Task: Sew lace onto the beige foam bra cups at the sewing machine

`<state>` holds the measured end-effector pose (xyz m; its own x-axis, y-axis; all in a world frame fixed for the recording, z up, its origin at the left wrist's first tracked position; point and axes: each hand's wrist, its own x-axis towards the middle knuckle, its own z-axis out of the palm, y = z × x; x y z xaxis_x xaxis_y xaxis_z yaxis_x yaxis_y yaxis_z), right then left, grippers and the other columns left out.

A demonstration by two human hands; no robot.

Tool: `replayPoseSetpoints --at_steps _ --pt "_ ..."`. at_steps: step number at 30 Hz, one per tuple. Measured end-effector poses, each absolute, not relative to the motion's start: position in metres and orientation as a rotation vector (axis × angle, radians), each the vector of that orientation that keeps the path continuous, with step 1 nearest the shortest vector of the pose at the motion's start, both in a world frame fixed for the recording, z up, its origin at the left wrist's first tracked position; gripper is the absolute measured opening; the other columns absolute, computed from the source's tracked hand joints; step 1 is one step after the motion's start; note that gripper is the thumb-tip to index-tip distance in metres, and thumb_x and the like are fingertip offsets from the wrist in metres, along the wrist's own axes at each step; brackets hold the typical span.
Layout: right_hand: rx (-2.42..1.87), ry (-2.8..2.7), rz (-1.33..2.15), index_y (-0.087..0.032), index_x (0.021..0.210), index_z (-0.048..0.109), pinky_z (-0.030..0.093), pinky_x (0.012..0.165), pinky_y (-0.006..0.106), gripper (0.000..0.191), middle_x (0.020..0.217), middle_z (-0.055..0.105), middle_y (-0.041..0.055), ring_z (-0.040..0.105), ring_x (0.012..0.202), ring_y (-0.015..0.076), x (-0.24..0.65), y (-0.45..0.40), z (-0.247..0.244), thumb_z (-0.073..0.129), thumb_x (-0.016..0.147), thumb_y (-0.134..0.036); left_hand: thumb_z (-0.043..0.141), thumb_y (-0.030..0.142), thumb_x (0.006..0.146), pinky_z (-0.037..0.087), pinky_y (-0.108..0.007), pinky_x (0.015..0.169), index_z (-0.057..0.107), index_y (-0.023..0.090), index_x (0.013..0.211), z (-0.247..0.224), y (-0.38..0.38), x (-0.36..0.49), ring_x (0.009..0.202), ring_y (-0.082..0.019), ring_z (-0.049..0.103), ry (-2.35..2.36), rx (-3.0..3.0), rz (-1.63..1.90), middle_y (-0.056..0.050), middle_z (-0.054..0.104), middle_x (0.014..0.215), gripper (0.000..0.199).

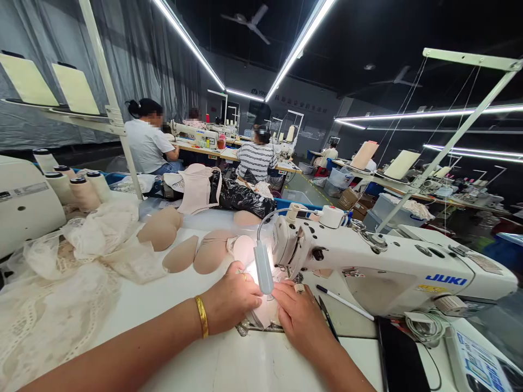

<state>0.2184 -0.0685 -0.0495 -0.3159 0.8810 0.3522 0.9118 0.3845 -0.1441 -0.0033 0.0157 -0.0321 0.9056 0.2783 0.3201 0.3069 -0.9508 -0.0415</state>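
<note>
A pale pink bra piece [261, 317] lies under the needle end of a white JUKI sewing machine [379, 267]. My left hand [232, 296], with a gold bracelet at the wrist, closes its fingers on the left side of this piece. On the other side my right hand [300, 316] rests with fingers stretched over the fabric and machine bed, close to the presser foot. A grey lamp [263, 268] on a bendy neck shines on the work and hides the needle and part of the fabric.
Beige bra cups [212, 251] and cream lace [69, 294] lie left. A white pen [345, 302], dark tweezers [329, 320] and a black phone [400, 356] lie right. Thread cones [85, 190] stand at the back left. People sit at other machines beyond.
</note>
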Motion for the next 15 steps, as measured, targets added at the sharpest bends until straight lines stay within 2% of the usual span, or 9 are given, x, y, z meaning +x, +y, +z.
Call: replayPoseSetpoints --at_steps 4,8,15 --pt "-1.531 -2.261 -0.11 -0.029 0.115 0.07 0.052 0.086 0.039 0.047 0.112 0.076 0.0032 0.066 0.105 0.0253 0.2185 -0.0692 -0.0491 0.045 0.087 -0.002 0.063 -0.001 0.071 0.03 -0.045 0.089 0.057 0.019 0.073 -0.0338 0.0175 -0.0032 0.078 -0.021 0.062 -0.479 -2.951 -0.493 0.001 0.071 0.082 0.021" --pt "-1.572 -2.26 -0.083 -0.028 0.117 0.069 0.052 0.091 0.044 0.045 0.118 0.076 0.0041 0.066 0.111 0.0275 0.2193 -0.0675 -0.0512 0.044 0.088 -0.003 0.062 0.0 0.069 0.03 -0.047 0.089 0.06 0.02 0.076 -0.0347 0.0185 -0.0019 0.071 -0.02 0.059 -0.487 -2.905 -0.495 0.001 0.068 0.075 0.021" --pt "-1.609 -2.275 -0.032 -0.026 0.131 0.063 0.05 0.102 0.052 0.053 0.136 0.07 0.0042 0.06 0.126 0.032 0.2208 -0.0661 -0.0571 0.039 0.09 -0.001 0.062 0.0 0.068 0.031 -0.048 0.089 0.058 0.019 0.073 -0.0358 0.0172 -0.0003 0.068 -0.019 0.055 -0.503 -2.894 -0.493 0.0 0.066 0.072 0.02"
